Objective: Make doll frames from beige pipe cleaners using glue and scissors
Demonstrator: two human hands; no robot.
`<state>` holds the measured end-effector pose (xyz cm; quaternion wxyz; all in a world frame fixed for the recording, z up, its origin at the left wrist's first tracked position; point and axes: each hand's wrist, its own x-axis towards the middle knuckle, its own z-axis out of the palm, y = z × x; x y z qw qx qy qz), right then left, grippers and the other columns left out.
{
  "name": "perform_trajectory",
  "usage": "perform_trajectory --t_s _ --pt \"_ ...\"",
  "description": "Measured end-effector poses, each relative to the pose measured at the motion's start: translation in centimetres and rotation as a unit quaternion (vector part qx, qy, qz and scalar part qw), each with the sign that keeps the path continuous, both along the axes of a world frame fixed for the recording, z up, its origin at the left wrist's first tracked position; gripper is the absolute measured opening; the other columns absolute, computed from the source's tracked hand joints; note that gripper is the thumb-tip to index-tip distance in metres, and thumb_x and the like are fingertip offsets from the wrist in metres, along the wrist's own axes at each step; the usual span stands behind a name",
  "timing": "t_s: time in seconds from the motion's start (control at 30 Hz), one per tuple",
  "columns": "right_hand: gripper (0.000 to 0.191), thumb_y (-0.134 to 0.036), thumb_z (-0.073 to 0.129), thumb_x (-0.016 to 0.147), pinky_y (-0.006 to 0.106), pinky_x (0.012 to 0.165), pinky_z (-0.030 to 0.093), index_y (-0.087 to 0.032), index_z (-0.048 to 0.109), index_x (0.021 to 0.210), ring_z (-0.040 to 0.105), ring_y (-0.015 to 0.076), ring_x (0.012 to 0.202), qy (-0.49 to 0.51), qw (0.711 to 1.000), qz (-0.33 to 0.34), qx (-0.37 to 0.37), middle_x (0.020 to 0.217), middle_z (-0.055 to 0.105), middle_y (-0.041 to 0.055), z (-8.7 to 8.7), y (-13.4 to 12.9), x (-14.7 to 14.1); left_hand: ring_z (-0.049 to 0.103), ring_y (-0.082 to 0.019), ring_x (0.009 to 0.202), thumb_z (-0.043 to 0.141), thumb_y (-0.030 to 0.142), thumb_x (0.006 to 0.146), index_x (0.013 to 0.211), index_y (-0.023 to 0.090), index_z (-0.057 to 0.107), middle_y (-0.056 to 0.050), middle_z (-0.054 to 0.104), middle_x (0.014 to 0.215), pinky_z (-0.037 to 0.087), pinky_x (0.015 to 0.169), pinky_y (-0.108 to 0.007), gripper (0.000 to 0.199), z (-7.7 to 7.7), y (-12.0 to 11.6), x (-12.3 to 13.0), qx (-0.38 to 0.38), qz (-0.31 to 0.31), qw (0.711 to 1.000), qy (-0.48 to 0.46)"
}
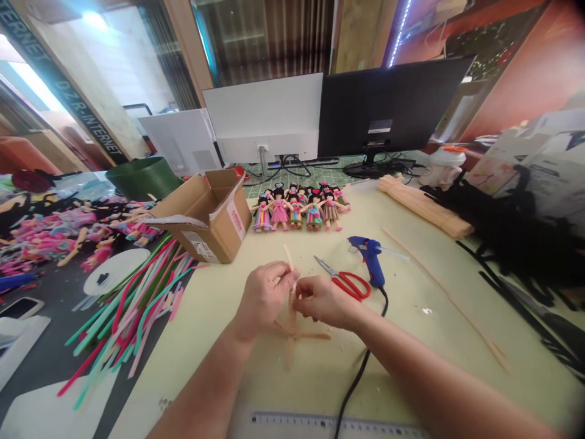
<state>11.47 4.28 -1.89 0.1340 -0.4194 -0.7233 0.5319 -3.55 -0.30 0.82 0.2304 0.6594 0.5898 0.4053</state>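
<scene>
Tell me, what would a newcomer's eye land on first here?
Probably the bright cluster of little black-haired dolls toward the back of the table, just right of an open cardboard box. Next might come the heap of colorful fuzzy stems at the left, then the blue glue gun and red-handled scissors, just past the right hand.

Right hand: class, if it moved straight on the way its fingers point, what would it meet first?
Going leftward, the right hand would probably meet the tan fuzzy stem piece at its fingertips, then the left hand; depth is unclear.
</scene>
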Motion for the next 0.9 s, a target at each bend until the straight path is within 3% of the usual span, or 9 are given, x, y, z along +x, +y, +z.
perform_trajectory --t_s 0.1,0.17,0.3,0.4,0.47,0.53,0.63,0.77,0.9 --pt "0.006 -0.013 0.053 0.065 0.019 0.043 0.036 -0.019 0.054 0.067 0.052 0.0091 0.049 0.038 0.999 0.013 0.019 0.057 0.056 -0.003 -0.3 0.0 -0.1 0.057 -0.016 0.076 0.05 0.032 0.088 0.079 0.02 0.069 -0.003 0.066 0.078 0.039 0.075 -0.026 0.024 0.3 -0.2 0.5 0.029 -0.046 0.998 0.011" --pt "0.005 -0.014 0.054 0.066 0.019 0.043 0.037 -0.018 0.054 0.068 0.052 0.0087 0.05 0.053 0.998 0.009 0.01 0.058 0.056 -0.0032 -0.5 0.1 -0.1 0.058 -0.019 0.085 0.051 0.033 0.088 0.082 0.021 0.069 -0.005 0.067 0.086 0.039 0.083 -0.028 0.023 0.4 -0.2 0.5 0.047 -0.04 0.998 -0.012" --pt "0.006 -0.02 0.058 0.07 0.019 0.043 0.036 -0.018 0.054 0.074 0.049 0.0081 0.048 0.101 0.992 -0.033 -0.072 0.057 0.053 -0.0041 -0.2 0.9 0.4 0.052 -0.022 0.11 0.053 0.041 0.086 0.111 0.022 0.061 -0.008 0.06 0.118 0.037 0.091 -0.03 0.033 -0.3 0.5 -0.7 0.052 0.074 0.991 -0.095" --pt "0.015 -0.027 0.064 0.07 0.019 0.044 0.035 -0.017 0.053 0.074 0.046 0.0066 0.047 0.199 0.968 -0.08 -0.128 0.056 0.052 -0.0051 0.3 2.0 1.1 0.051 -0.021 0.109 0.05 0.053 0.085 0.119 0.022 0.054 -0.009 0.055 0.126 0.04 0.084 -0.028 0.047 -1.3 1.2 -2.0 -0.024 0.118 0.977 -0.177" --pt "0.02 -0.03 0.068 0.068 0.019 0.044 0.034 -0.017 0.053 0.072 0.046 0.0059 0.046 0.253 0.95 -0.107 -0.151 0.054 0.052 -0.0053 0.6 2.6 1.6 0.054 -0.021 0.102 0.043 0.062 0.084 0.116 0.02 0.055 -0.01 0.058 0.119 0.04 0.077 -0.028 0.054 -1.8 1.4 -2.4 -0.11 0.074 0.962 -0.238" --pt "0.023 -0.032 0.07 0.068 0.019 0.044 0.033 -0.016 0.053 0.071 0.046 0.0057 0.046 0.276 0.939 -0.119 -0.164 0.053 0.052 -0.0051 0.7 2.9 1.9 0.057 -0.02 0.093 0.041 0.066 0.082 0.11 0.017 0.058 -0.01 0.062 0.108 0.04 0.072 -0.028 0.059 -2.1 1.5 -2.2 -0.192 -0.02 0.937 -0.29" --pt "0.025 -0.034 0.071 0.069 0.019 0.047 0.035 -0.016 0.054 0.073 0.049 0.0063 0.047 0.281 0.938 -0.11 -0.172 0.055 0.056 -0.004 0.7 2.8 1.9 0.057 -0.016 0.078 0.061 0.056 0.076 0.097 0.014 0.062 -0.006 0.063 0.087 0.039 0.068 -0.026 0.047 -2.2 1.4 -1.2 -0.236 -0.107 0.904 -0.34" --pt "0.024 -0.035 0.069 0.072 0.021 0.053 0.041 -0.016 0.054 0.077 0.054 0.0081 0.053 0.269 0.948 -0.09 -0.143 0.061 0.059 -0.0025 0.8 2.3 1.6 0.051 -0.01 0.06 0.071 0.042 0.071 0.075 0.013 0.058 0.0 0.057 0.063 0.037 0.059 -0.022 0.032 -2.1 1.4 0.1 -0.231 -0.051 0.899 -0.368" --pt "0.018 -0.031 0.065 0.074 0.023 0.056 0.043 -0.017 0.055 0.079 0.053 0.0092 0.055 0.265 0.957 -0.083 -0.087 0.063 0.058 -0.0026 0.8 2.2 1.2 0.048 -0.008 0.051 0.069 0.043 0.071 0.073 0.014 0.055 0.001 0.056 0.057 0.033 0.05 -0.021 0.033 -2.2 1.5 0.4 -0.226 -0.017 0.894 -0.385"
